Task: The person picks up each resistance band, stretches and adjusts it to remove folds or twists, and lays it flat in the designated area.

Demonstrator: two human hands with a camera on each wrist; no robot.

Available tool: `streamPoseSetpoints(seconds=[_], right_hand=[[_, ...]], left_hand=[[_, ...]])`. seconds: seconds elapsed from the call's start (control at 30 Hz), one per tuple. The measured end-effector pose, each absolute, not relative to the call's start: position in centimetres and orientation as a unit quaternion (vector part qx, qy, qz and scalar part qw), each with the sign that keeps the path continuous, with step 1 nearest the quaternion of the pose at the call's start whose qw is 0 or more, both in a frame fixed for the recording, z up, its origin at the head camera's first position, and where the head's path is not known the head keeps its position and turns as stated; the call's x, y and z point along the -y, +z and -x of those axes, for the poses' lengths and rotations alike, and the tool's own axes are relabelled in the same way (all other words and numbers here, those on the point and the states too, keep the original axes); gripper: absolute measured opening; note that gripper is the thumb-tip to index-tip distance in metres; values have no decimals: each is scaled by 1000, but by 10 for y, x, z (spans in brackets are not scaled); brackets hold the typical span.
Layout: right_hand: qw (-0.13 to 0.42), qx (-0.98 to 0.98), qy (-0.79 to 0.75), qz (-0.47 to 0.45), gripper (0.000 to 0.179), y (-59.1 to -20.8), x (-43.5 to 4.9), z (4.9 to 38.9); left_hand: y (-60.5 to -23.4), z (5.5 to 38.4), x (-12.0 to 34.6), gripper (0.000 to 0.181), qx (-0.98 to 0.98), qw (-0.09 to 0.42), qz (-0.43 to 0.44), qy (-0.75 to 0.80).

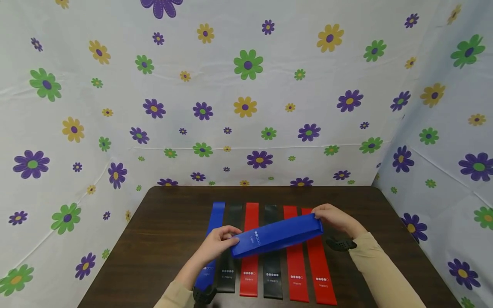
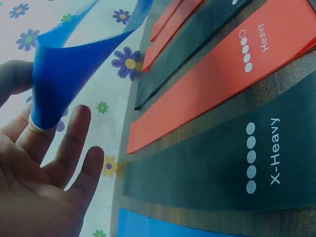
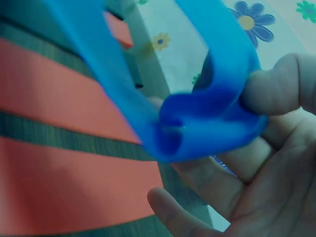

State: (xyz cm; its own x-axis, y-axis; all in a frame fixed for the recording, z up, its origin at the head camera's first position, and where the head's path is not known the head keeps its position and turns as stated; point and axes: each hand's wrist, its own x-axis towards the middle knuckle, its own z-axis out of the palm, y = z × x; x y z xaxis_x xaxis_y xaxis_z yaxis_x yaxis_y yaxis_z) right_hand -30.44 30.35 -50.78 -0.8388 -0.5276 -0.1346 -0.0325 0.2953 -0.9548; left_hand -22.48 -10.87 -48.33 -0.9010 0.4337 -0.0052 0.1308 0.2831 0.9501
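Note:
A blue resistance loop band marked Light is stretched out above the table between both hands, its right end higher. My left hand pinches its left end; in the left wrist view the band's blue fold lies between thumb and fingers, with the other fingers spread. My right hand pinches the other end. In the right wrist view that end curls and folds over under the thumb. Beneath lie another blue band, black X-Heavy bands and red Heavy bands, side by side.
The dark wooden table carries the row of flat bands, running front to back. A white flowered cloth hangs behind the table and along its sides. Black straps circle both wrists.

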Motion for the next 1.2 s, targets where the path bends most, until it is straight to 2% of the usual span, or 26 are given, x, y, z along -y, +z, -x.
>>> streamPoseSetpoints(seconds=[0.33,0.43,0.53,0.73,0.8,0.97,1.1,1.2], right_hand=[[154,-852,-486,119,28,-496,-301,298],[150,-853,-482,134,32,-498,-304,300],[173,-832,-505,152,30,-501,-309,302],[272,-756,-578,145,17,-503,-318,301],[285,-740,-590,153,17,-503,-319,300],[278,-718,-618,161,13,-503,-320,304],[257,-717,-630,151,8,-501,-321,307],[250,-713,-638,146,12,-498,-320,307]], left_hand=[[-514,240,114,20,-817,99,-151,548],[-517,241,116,19,-822,96,-151,541],[-517,241,116,21,-827,100,-151,532],[-517,241,118,21,-827,103,-151,532],[-513,238,117,19,-828,95,-153,531],[-504,234,113,19,-827,74,-160,534],[-519,241,117,22,-815,107,-156,548],[-523,241,118,27,-806,132,-148,558]])
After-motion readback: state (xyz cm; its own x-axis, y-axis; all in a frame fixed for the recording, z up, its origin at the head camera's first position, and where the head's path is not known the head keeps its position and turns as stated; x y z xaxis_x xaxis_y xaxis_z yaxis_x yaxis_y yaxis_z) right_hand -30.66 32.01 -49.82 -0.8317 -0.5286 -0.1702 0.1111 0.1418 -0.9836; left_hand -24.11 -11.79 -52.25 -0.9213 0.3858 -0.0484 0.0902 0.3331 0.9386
